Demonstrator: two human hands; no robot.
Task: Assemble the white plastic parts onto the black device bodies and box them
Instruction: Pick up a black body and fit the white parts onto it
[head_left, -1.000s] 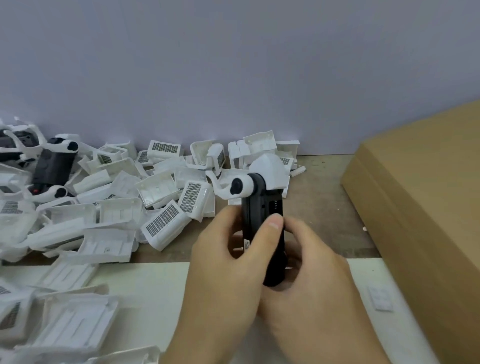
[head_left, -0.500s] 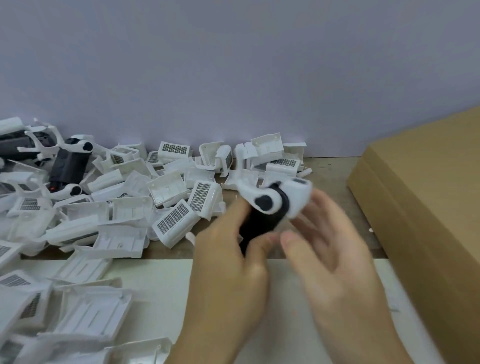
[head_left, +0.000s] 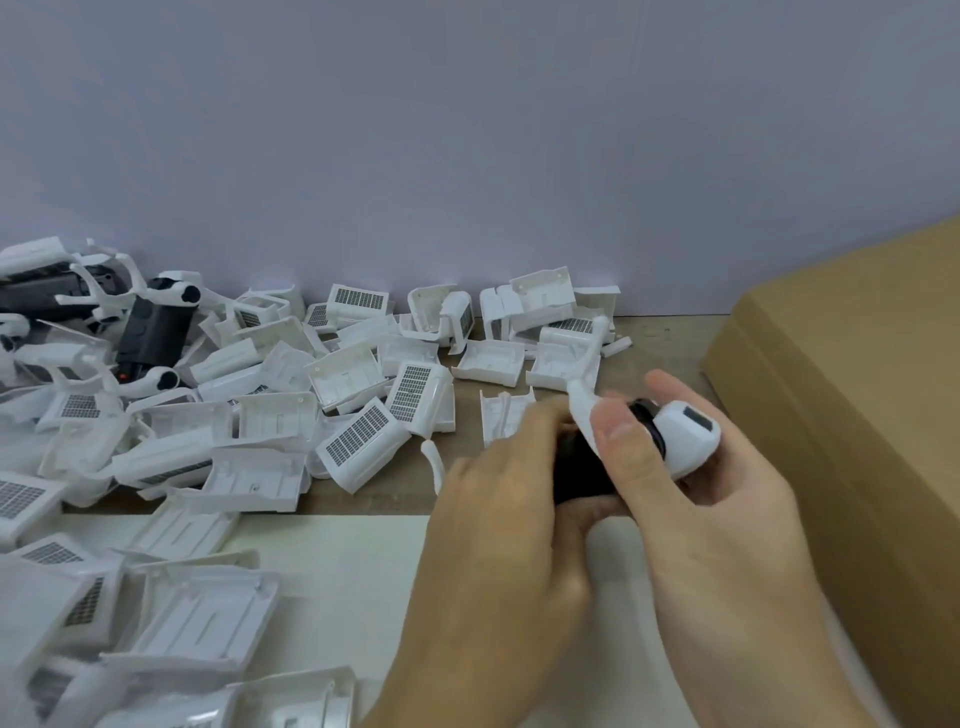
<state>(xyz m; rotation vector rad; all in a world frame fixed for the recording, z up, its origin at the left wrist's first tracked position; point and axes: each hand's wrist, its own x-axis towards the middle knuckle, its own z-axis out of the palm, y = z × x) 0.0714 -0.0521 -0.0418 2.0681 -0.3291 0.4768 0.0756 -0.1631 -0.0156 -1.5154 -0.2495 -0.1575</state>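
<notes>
Both hands hold one black device body (head_left: 579, 467) with a white plastic part (head_left: 685, 434) fitted on its end, above the table's middle right. My left hand (head_left: 498, 519) grips the black body from the left. My right hand (head_left: 717, 499) curls round the white end, thumb across the joint. A thin white arm (head_left: 587, 374) of the part sticks up behind the thumb. Most of the black body is hidden by the fingers.
A heap of loose white plastic shells (head_left: 358, 447) covers the table's left and back. Black device bodies (head_left: 153, 332) with white parts lie at the far left. A cardboard box (head_left: 857, 374) stands at the right. A pale mat (head_left: 337, 561) lies under the hands.
The device has tipped from upright to lying sideways, white end pointing right. My right hand has closed round the white end, and both hands have shifted right toward the box.
</notes>
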